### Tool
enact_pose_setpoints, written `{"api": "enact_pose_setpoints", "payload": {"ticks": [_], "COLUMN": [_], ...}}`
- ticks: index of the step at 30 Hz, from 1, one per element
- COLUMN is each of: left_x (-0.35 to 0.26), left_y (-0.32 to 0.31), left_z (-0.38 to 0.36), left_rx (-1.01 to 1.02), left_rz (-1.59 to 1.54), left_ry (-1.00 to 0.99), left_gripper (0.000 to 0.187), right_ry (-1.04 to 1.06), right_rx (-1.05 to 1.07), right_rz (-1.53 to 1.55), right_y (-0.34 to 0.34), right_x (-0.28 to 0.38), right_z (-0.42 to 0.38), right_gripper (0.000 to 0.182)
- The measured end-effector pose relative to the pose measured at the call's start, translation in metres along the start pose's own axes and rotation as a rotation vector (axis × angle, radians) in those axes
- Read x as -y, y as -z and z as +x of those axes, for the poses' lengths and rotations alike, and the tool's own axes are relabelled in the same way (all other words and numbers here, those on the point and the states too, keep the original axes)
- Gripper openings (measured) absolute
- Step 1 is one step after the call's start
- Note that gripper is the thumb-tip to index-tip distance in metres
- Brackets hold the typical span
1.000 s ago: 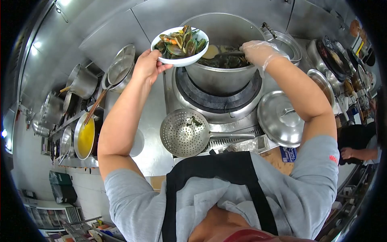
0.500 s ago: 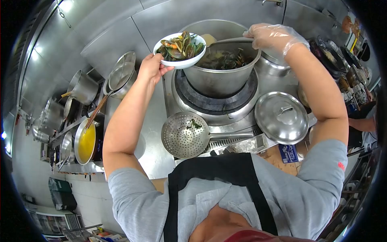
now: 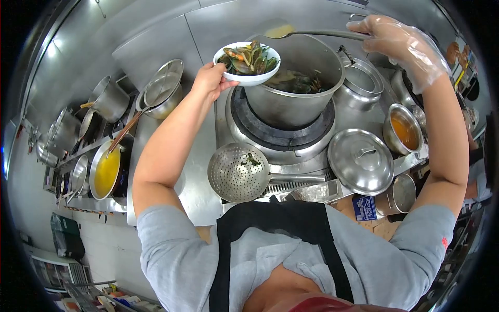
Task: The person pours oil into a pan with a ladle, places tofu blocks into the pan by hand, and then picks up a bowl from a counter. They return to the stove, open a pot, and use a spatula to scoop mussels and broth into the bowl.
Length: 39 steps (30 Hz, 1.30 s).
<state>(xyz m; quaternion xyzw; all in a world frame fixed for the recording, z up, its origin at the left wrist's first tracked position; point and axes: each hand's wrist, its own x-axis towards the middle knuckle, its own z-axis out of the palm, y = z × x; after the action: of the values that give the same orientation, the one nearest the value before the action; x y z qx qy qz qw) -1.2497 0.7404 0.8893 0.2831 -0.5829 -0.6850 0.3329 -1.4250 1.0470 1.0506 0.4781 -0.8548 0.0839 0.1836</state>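
Observation:
My left hand point(image 3: 209, 81) is closed on the rim of a white bowl point(image 3: 248, 80), held beside and partly over the pot's left edge. Heaped in the bowl are mussels point(image 3: 252, 60) with dark green shells, orange bits and leafy greens. In a clear plastic glove, my right hand point(image 3: 399, 46) grips the handle of a ladle point(image 3: 325, 33). The ladle's bowl, holding yellowish broth, hangs above the pot's back rim, right of and higher than the white bowl. Below, a large metal pot point(image 3: 291, 107) on a burner contains broth with more dark mussels point(image 3: 301, 85).
In front of the burner lies a perforated strainer point(image 3: 236, 177), with a metal lid point(image 3: 360, 161) to its right. A pot of orange liquid point(image 3: 405, 131) stands at right. To the left are a pan of yellow liquid point(image 3: 105, 174) and stacked sieves point(image 3: 162, 88).
My right hand has moved up and to the right, lifting the ladle out of the pot with broth in it. The bowl in my left hand appears slightly further right.

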Motion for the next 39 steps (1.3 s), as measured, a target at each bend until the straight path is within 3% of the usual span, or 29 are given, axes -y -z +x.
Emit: {"api": "enact_pose_setpoints", "payload": {"ticks": [5,9,11,14,21,24,26,27,29,30,32,36,39], "left_x": [-0.001,-0.002,-0.002,-0.002,0.004,0.005,0.009,0.009,0.008,0.007,0.006,0.004,0.008], "left_y": [-0.002,-0.002,-0.003,-0.001,0.002,0.002,0.007,0.008,0.007,0.006,0.005,0.003,0.007], "left_z": [-0.001,-0.003,-0.004,-0.006,-0.002,-0.003,0.000,0.000,-0.002,-0.002,-0.003,-0.006,-0.004], "left_rx": [-0.020,-0.023,-0.038,-0.018,-0.032,-0.039,-0.026,-0.013,-0.008,-0.009,-0.004,-0.014,0.003], "left_rz": [0.012,0.029,0.029,0.031,0.014,0.016,0.028,0.035,0.054,0.059,0.054,0.062,0.062], "left_ry": [0.010,0.022,0.027,0.012,0.008,0.009,0.014,0.007,0.000,0.006,0.008,0.022,0.016], "left_gripper": [0.018,0.019,0.020,0.020,0.019,0.017,0.016,0.016,0.017,0.017,0.027,0.016,0.016], "right_ry": [0.175,0.080,0.129,0.104,0.161,0.131,0.411,0.409,0.302,0.302,0.006,0.183,0.247], "right_rx": [-0.139,-0.098,-0.207,-0.327,-0.308,-0.226,0.063,0.072,0.287,0.291,0.511,0.477,0.407], "right_rz": [-0.141,-0.275,-0.416,-0.424,-0.386,-0.377,-0.312,-0.305,-0.414,-0.407,-0.494,-0.568,-0.332], "right_y": [-0.011,-0.008,-0.015,-0.016,-0.032,-0.048,-0.029,-0.050,-0.107,-0.097,-0.079,-0.142,-0.168], "right_x": [-0.008,0.018,0.014,0.016,-0.011,-0.015,0.010,0.002,-0.018,0.002,0.041,0.036,0.033], "right_z": [-0.008,-0.023,-0.025,-0.028,0.001,0.019,0.015,0.035,0.090,0.086,0.084,0.109,0.099], "right_gripper": [0.047,0.051,0.051,0.050,0.047,0.042,0.037,0.037,0.031,0.031,0.034,0.026,0.020]}}
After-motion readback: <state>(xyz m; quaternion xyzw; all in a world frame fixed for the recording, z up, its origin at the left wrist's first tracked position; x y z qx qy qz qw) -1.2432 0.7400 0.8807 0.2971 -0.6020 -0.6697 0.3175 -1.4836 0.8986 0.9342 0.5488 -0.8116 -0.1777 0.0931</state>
